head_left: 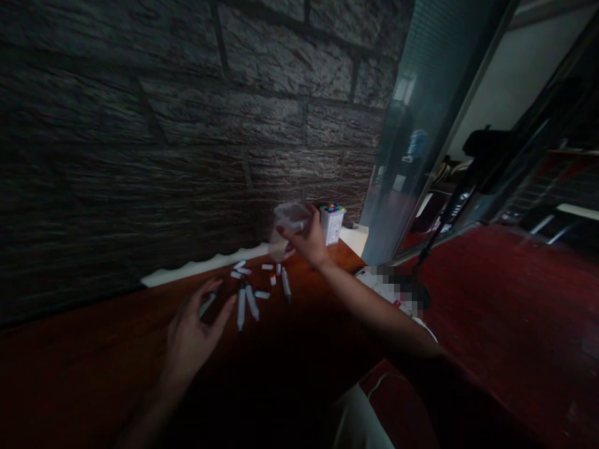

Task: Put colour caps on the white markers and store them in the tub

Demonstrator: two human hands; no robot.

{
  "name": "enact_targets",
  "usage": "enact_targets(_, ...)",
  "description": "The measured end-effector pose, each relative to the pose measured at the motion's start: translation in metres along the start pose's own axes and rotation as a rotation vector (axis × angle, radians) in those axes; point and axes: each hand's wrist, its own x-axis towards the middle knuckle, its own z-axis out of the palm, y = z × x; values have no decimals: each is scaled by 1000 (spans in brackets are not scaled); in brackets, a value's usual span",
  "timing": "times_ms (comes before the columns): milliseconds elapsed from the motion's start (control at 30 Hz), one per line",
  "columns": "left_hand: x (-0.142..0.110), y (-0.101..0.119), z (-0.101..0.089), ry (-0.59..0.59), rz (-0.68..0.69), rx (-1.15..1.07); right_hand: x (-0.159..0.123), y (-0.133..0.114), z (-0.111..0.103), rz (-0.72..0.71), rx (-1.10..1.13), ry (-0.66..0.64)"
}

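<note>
My right hand [306, 240] is closed on a clear plastic container [291, 214], held near the wall and blurred at its edges. To the left, my left hand [196, 324] has its thumb and fingers apart above the wooden table. A small pale thing [208, 303] shows in the gap between them; whether it touches the hand I cannot tell. Just right of that hand lie two uncapped markers [241, 305], side by side. Another marker [286, 285] rests below the container. Around them are several loose caps [262, 294], some white, one orange [272, 280].
A white box packed with coloured markers [332, 226] stands right of my right hand. Behind the table [107, 337] rises a rough stone-block wall [281, 118], with a white wavy-edged strip [206, 267] at its foot. Papers [384, 284] lie at the right, near a black stand [444, 218].
</note>
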Motion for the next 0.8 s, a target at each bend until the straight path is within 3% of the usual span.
enact_targets(33, 1, -2, -1, 9, -10, 23, 14, 5, -12, -33, -117, 73)
enact_targets(133, 4, -11, -7, 27, -60, 77, 40, 29, -36, 58, -346, 113)
enact_targets(267, 6, -28, -15, -15, -152, 222, 43, 64, -40, 97, -432, 130)
enact_targets(367, 6, -41, -21, -140, -246, 328, 37, 74, -37, 53, -438, 147)
enact_targets(467, 6, -47, -25, -320, -337, 346, 30, 70, -39, 2, -459, 153)
enact_targets(600, 5, -45, -26, -437, -358, 261, 3, 53, -44, -251, -568, 208)
enact_targets(700, 5, -40, -26, -450, -400, 107, -24, 40, -39, -367, -577, 79)
enact_targets(800, 6, -31, -27, -439, -615, -304, -47, 32, -28, -352, -537, -123)
